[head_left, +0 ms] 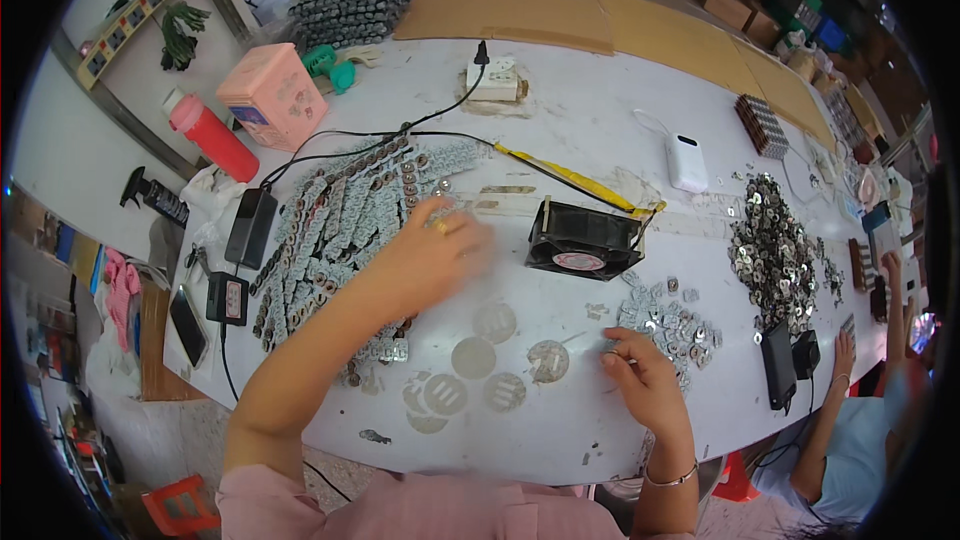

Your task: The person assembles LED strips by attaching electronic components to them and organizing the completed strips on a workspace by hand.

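Observation:
My left hand, with a ring on one finger, reaches over the right edge of a broad heap of stacked small metal parts. Its fingertips are smeared by motion, so what they hold, if anything, does not show. A small round metal piece lies just beyond those fingers. Lower right, my right hand is closed with thumb and fingertips together beside a loose pile of small silvery parts. Anything in that pinch is too small to name. A black box fan stands between and beyond my hands.
A black cable crosses the metal heap to a white power socket. Left stand a red bottle, pink box and black adapters. A darker pile of metal pieces lies right, near another person's hand.

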